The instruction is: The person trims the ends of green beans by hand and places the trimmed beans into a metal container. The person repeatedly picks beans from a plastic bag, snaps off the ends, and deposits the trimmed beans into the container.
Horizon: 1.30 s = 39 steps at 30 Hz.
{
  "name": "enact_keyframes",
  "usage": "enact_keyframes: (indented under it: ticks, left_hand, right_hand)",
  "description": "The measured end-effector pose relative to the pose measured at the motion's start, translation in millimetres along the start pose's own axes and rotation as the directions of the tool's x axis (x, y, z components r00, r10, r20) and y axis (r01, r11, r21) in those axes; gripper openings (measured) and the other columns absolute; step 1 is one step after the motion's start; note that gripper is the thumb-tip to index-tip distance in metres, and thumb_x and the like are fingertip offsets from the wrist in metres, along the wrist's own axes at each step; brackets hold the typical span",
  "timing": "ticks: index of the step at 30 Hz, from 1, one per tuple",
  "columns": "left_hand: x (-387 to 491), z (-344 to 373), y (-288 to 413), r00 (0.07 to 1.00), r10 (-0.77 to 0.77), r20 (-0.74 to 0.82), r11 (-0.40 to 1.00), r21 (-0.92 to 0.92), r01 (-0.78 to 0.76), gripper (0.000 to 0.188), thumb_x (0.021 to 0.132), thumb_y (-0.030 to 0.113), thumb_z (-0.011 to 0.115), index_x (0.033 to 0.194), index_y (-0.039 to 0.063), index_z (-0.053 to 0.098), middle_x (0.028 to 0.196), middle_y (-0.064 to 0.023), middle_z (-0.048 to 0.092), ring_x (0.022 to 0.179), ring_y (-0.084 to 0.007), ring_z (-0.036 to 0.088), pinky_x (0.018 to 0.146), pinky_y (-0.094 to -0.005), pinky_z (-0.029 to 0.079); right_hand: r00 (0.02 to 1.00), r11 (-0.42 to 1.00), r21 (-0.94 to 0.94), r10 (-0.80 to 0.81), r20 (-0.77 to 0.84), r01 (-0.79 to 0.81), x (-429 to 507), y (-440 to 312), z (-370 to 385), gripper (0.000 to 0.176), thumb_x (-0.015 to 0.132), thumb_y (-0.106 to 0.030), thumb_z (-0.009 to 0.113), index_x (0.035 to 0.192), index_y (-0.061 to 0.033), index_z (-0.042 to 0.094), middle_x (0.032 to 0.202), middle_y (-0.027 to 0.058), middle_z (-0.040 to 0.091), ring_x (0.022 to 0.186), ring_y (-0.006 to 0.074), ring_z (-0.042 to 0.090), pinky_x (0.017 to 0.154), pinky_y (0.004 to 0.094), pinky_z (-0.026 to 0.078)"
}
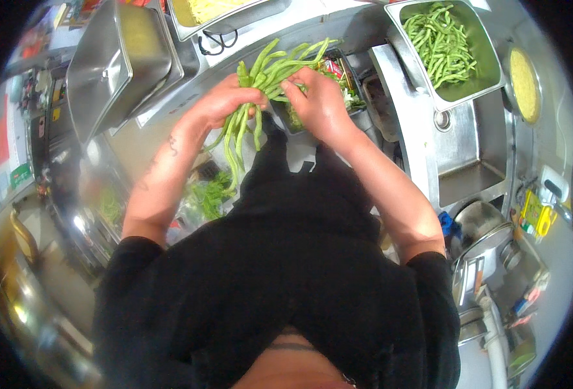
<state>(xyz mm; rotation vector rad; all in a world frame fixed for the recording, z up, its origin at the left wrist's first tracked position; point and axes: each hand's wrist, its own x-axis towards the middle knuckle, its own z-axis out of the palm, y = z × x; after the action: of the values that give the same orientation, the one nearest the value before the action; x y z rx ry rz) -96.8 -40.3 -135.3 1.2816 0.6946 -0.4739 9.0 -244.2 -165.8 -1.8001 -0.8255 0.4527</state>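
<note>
A bunch of long green beans (241, 121) hangs from my left hand (233, 99), whose thumb lies across the stalks. My right hand (318, 99) pinches the upper part of the same bunch, thumb against the fingers, and the bean ends stick out past it. Below the hands, a dark bin (352, 73) holds vegetable scraps and a red wrapper; my right hand covers part of it. To the right, a deep steel pan (483, 82) contains many short bean pieces (439, 46).
Right of me is a steel sink basin (466, 141) beside a bowl of yellow contents (524, 85). Large steel pans (121, 63) stand at upper left, near a tray of yellow shreds (213, 9). Leafy greens (208, 197) lie low on my left. Pots (481, 226) sit at lower right.
</note>
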Motion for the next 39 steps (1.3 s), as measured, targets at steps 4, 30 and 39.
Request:
enact_keyframes:
  ticks: [4,30,39]
  left_hand:
    - [1.5,2.5,-4.7,0.999,0.033,-0.007,0.996,0.082,-0.032,0.017,0.081,0.013,0.074,0.092,0.0,0.072,0.079,-0.0048,0.068,0.066,-0.0126,0.06,0.057,-0.0285,0.046]
    - [-13.1,-39.6,-20.5,0.984,0.101,0.144,0.921,-0.388,-0.038,0.043,0.084,0.011,0.071,0.122,-0.006,0.06,0.083,-0.0103,0.06,0.059,-0.0091,0.049,0.049,-0.0224,0.041]
    - [-12.8,-32.4,-24.1,0.986,0.104,0.131,0.901,-0.432,-0.038,0.046,0.083,0.013,0.071,0.123,-0.005,0.057,0.084,-0.0093,0.059,0.057,-0.0092,0.048,0.053,-0.0226,0.042]
  right_hand:
    - [0.994,0.992,-0.129,0.007,0.106,0.007,1.3,-3.3,-3.3,0.022,0.097,-0.019,0.068,0.097,0.0035,0.069,0.081,0.0063,0.07,0.071,0.017,0.065,0.066,0.0358,0.052]
    - [0.995,1.0,0.018,0.003,0.099,-0.005,-17.3,43.1,-33.8,0.036,0.098,-0.025,0.073,0.124,-0.0008,0.067,0.109,0.0109,0.073,0.101,0.0237,0.069,0.094,0.0334,0.054]
    - [0.881,0.721,0.517,0.305,0.362,-0.462,-17.2,24.6,-50.6,0.028,0.104,-0.03,0.068,0.107,-0.0022,0.069,0.088,0.001,0.07,0.079,0.0114,0.063,0.074,0.0299,0.053]
